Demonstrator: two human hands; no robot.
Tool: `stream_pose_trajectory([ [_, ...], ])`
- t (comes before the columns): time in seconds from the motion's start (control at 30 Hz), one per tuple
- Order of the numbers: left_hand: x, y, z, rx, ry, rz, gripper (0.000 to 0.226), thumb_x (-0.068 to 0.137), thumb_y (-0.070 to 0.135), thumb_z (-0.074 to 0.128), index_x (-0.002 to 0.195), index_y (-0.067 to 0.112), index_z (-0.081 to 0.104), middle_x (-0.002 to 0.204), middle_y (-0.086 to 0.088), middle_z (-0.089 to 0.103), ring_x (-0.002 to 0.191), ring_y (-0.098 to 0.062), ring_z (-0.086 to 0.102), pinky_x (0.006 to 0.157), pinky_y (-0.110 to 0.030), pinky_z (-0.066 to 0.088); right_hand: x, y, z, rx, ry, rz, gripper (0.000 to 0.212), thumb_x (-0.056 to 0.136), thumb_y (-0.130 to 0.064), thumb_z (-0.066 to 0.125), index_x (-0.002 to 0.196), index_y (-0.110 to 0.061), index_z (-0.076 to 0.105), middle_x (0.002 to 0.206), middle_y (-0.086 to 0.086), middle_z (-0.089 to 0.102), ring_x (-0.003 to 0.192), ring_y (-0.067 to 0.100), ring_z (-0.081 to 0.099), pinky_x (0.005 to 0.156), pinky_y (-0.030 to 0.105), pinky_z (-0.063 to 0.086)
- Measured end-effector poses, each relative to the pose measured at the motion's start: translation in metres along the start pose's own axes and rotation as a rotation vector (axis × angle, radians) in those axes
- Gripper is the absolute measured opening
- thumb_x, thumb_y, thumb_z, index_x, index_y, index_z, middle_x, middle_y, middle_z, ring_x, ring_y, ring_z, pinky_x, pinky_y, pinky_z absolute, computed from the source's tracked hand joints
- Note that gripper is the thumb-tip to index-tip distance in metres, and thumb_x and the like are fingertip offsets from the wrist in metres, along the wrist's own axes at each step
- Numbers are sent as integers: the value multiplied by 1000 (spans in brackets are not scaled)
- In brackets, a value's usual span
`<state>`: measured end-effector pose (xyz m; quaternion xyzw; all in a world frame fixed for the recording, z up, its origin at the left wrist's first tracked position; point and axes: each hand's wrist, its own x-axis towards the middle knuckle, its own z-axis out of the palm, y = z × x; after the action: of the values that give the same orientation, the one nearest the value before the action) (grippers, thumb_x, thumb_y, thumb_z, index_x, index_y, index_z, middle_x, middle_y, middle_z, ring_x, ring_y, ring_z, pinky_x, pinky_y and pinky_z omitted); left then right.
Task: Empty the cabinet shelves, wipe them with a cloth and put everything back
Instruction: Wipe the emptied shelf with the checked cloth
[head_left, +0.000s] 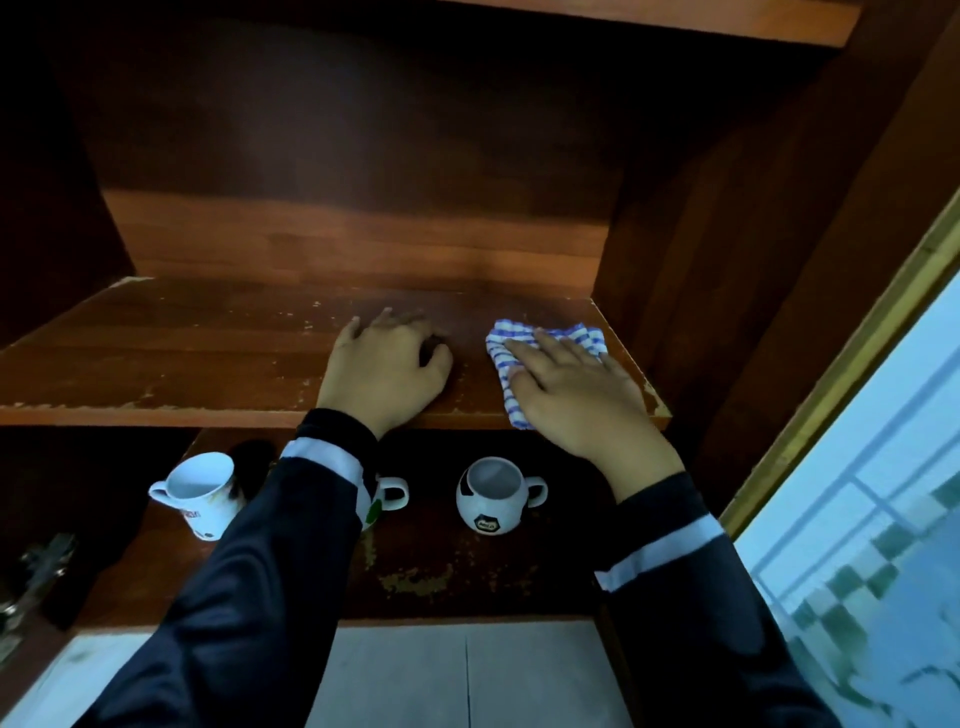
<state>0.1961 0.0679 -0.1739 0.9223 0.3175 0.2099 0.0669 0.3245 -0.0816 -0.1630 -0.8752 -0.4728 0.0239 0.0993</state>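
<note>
Blue-checked cloth | right hand fingers flat on it | left hand fingers loosely bent, chipped shelf

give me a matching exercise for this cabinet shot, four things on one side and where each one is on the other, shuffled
1 cloth
2 left hand
3 football mug
4 white mug

A lower shelf, left of the left sleeve
B under the right hand
C lower shelf, right of the left sleeve
D resting on bare upper shelf

Pairs: 1-B, 2-D, 3-C, 4-A
</note>
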Motion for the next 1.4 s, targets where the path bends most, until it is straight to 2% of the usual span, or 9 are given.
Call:
stream_pose_trajectory([
  [0.1,-16,2,2,27,135,28,41,99,41,35,126,30,64,144,6,54,137,-19,44,115,-41,25,-11,4,7,4,154,57,49,103,-48,21,152,-44,24,163,-13,15,150,10,10,122,41,5],
  [0.2,-40,3,14,68,297,69,46,95,40,32,115,28,72,124,4,69,113,-21,63,96,-38,43,-15,4,21,-30,362,88,48,102,-46,24,147,-41,40,158,-11,32,147,12,24,120,41,13],
  [0.37,-55,3,33,149,512,87,37,98,30,39,101,23,75,109,6,74,94,-21,68,84,-38,39,-9,-12,51,-64,743,1,51,94,-41,29,118,-28,72,126,-1,68,121,22,60,104,44,37],
  [0.57,-56,4,39,159,566,60,37,98,29,39,102,22,76,101,5,75,85,-22,66,72,-35,32,-3,13,59,-70,1037,-52,39,96,-32,41,95,-22,79,102,-6,76,99,18,69,89,37,44],
  [0.73,-56,3,41,146,635,60,35,96,27,42,99,22,76,97,5,75,84,-22,67,72,-37,33,0,15,66,-8,1170,18,37,95,-30,43,88,-22,79,92,-9,76,94,14,68,88,39,44],
  [0.97,-56,2,44,144,684,80,34,96,26,43,99,21,77,98,5,76,87,-22,68,75,-36,35,4,31,71,-92,1299,-137,49,100,-31,32,90,-19,78,91,-8,76,89,15,69,81,37,46],
  [1.17,-66,-5,44,113,685,62,35,100,32,41,107,28,75,112,10,72,105,-21,62,87,-40,36,3,22,78,-28,1295,3,40,97,-26,39,96,-18,79,99,-7,76,105,18,67,97,41,42],
  [1.3,-71,-15,47,107,710,68,34,103,35,40,113,30,72,121,9,67,116,-23,56,94,-44,33,-1,17,86,-59,1297,-123,40,100,-28,39,110,-16,76,113,-4,73,117,22,62,105,44,41],
  [1.4,-71,-19,50,122,734,106,35,104,35,39,115,29,72,116,9,69,111,-22,58,93,-43,34,-5,34,87,-117,1277,-192,40,101,-27,39,116,-12,72,117,1,72,119,27,61,104,45,41],
])
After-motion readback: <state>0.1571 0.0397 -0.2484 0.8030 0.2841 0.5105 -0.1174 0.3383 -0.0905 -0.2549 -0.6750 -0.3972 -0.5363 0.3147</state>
